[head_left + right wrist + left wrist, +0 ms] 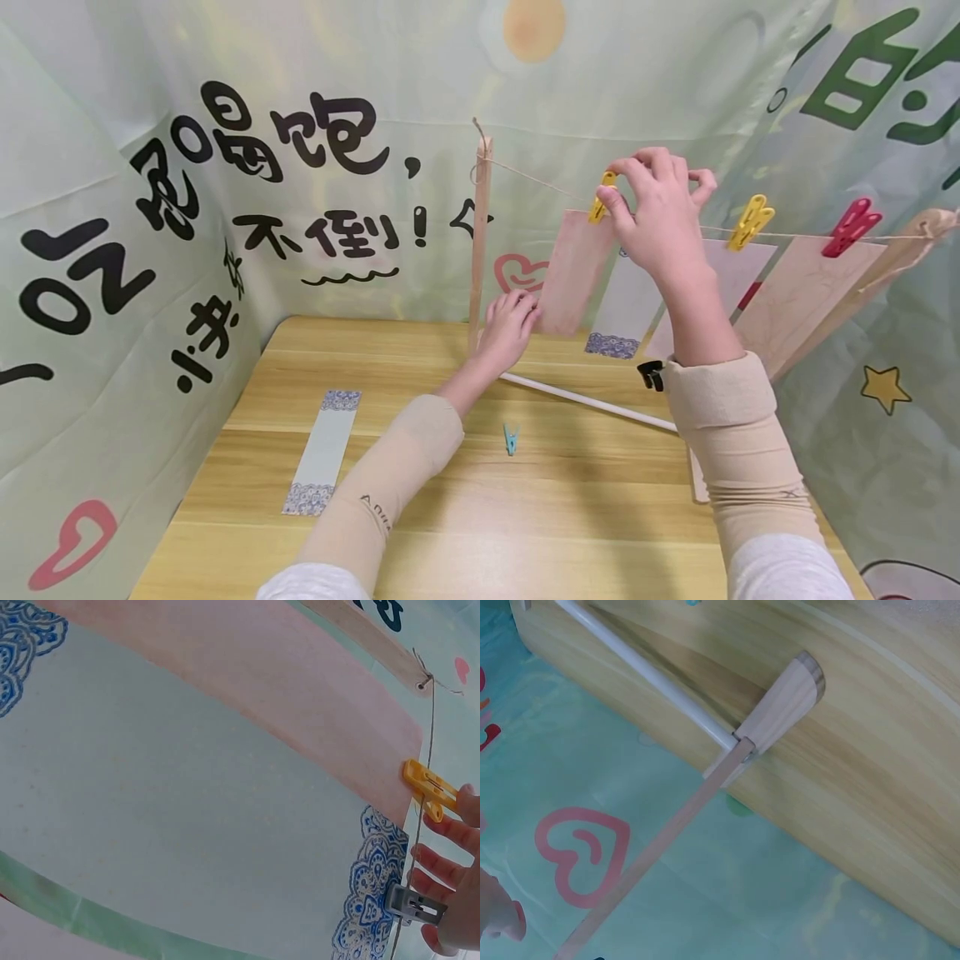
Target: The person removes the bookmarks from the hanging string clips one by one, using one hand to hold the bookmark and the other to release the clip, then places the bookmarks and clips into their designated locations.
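String (432, 720) runs sloping from the top of a wooden post (481, 242), hung with cards. Right hand (663, 212) is up at it, thumb and fingertip closed on the tail of a yellow clip (597, 208); its other fingers are spread and bent (they grip nothing that I can make out). Clip sits across the string at the top edge of the pink card (573, 275), which hangs at a slant, nearest the post. Left hand (508, 329) is lower, by the card's bottom left edge, fingers bent; whether they pinch the card or merely lie beside it, I cannot tell. Just right of the pink one, a lace card (210, 772), blue pattern at both ends, is held by a grey clip (416, 904). Farther along: a pale card (731, 267) under another yellow clip (750, 223), then a beige card (806, 292) under a red clip (852, 227). Below, on the wooden table (420, 533), a white rail (588, 395) meets the post's foot (787, 697). Blue clip (511, 439) lies loose in front of the rail; a loose card (322, 452) (patterned at both ends) lies flat, well to the left.
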Motion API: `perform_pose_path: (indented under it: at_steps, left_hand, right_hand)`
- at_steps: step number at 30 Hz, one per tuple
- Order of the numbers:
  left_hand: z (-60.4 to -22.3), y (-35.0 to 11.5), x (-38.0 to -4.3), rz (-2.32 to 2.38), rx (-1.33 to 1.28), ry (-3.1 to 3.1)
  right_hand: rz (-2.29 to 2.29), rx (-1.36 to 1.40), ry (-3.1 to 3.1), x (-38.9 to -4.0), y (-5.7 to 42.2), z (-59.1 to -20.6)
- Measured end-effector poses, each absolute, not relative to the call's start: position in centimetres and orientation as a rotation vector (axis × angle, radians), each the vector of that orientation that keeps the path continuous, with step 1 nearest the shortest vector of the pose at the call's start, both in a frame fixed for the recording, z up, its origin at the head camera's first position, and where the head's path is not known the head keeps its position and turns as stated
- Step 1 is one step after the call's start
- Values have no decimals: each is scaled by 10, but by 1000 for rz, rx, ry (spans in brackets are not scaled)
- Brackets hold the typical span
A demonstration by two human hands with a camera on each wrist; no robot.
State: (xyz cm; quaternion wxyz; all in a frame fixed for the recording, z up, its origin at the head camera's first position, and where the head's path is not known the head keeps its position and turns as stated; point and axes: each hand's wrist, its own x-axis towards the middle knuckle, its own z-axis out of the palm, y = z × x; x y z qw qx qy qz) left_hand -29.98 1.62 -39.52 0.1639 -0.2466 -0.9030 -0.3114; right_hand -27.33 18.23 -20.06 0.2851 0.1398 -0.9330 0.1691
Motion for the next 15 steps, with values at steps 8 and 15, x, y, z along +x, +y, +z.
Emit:
perform_pose_path:
  at_steps: [8,15]
  left_hand:
    - [-395,17,-300,-927,-636,-2523]
    - [-395,17,-299,-935,-628,-2489]
  right_hand:
    - [473,362,-2481,-273,180,-201]
    - [490,336,-2459,-275,178,-203]
